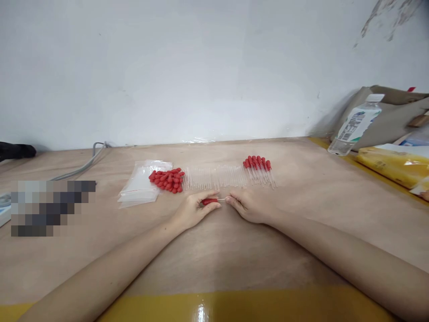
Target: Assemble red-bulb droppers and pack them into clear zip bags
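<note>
My left hand (pixel 191 210) is closed round a red rubber dropper bulb (pixel 209 202) over the middle of the table. My right hand (pixel 250 207) pinches a thin glass dropper tube (pixel 221 199), whose visible end meets the bulb's opening; how deep it sits I cannot tell. Behind my left hand lies a heap of loose red bulbs (pixel 167 180). A row of bare glass tubes (pixel 214 177) stretches behind both hands. To its right, several droppers with red bulbs on their tubes (pixel 259 167) lie side by side.
A stack of transparent zip bags (pixel 139 183) lies left of the bulbs. A grey cable (pixel 80 167) runs at the back left, near a blurred-out patch. On the right are a plastic bottle (pixel 357 123), a grey bag (pixel 395 120) and a yellow packet (pixel 392 165). A white wall stands behind.
</note>
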{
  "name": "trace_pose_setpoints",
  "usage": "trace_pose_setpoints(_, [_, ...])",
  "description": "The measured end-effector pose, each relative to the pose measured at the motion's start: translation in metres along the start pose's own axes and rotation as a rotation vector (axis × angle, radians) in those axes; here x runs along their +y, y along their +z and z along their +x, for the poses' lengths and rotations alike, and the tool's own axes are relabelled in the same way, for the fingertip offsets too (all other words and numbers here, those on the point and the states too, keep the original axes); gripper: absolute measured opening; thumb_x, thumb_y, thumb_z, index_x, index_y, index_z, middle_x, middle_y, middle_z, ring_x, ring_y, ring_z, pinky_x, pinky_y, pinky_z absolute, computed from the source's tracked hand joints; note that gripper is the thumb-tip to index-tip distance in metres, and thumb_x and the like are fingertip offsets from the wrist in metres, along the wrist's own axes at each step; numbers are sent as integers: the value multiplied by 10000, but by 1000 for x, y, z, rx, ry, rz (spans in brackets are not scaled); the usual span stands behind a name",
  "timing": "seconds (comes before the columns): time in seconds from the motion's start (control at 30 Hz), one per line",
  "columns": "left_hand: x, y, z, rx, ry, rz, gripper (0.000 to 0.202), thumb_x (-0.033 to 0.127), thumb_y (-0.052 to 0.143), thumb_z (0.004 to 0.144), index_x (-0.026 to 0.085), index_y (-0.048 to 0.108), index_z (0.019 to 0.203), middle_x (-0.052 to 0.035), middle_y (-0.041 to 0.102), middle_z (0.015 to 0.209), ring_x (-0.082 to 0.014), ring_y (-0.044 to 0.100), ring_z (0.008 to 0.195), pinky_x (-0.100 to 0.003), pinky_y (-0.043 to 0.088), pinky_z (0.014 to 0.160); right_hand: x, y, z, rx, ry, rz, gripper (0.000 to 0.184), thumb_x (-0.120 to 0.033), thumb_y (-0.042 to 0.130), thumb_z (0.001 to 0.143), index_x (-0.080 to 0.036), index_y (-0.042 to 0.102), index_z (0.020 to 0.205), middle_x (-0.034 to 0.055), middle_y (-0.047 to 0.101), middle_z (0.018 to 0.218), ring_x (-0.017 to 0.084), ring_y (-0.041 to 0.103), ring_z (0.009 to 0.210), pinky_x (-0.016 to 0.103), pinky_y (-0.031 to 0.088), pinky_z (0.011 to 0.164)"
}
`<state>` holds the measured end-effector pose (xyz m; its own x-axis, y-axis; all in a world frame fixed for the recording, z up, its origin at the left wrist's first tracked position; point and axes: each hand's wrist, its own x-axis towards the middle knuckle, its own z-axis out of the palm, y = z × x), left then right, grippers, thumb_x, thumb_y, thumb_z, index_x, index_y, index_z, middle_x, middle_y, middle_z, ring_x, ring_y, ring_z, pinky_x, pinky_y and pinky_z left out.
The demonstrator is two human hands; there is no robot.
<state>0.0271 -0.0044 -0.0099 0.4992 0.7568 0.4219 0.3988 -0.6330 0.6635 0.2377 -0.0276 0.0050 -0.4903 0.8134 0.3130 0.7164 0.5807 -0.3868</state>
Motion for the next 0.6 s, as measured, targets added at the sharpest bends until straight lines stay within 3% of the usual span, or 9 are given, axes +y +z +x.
trace_pose_setpoints(0.17, [3, -6, 1, -6, 30, 79, 245, 356, 609, 797, 196, 683, 966, -27, 710, 905, -142, 647, 714, -233, 521, 644, 2, -7, -7, 32, 72, 12, 133, -288, 479, 861, -179, 543, 901, 1, 593, 699, 112, 495, 603, 230, 336, 569])
trace_pose_setpoints(0.4, [5, -3, 3, -60, -3, 33, 218, 338, 581, 816, 176, 699, 901, -29, 719, 842, -152, 646, 718, -231, 505, 640, 13, 11, -8, 171, -95, 75, 141, -262, 444, 873, -177, 546, 826, 28, 611, 761, 129, 531, 686, 244, 384, 611])
trace_pose_setpoints(0.6, [1, 0, 3, -66, -68, -58, 208, 324, 641, 762, 181, 713, 894, -38, 727, 854, -175, 670, 728, -254, 533, 650, 13, 15, -6, 195, -151, 47, 229, -286, 397, 897, -178, 572, 798, 34, 613, 727, 134, 531, 671, 245, 380, 603])
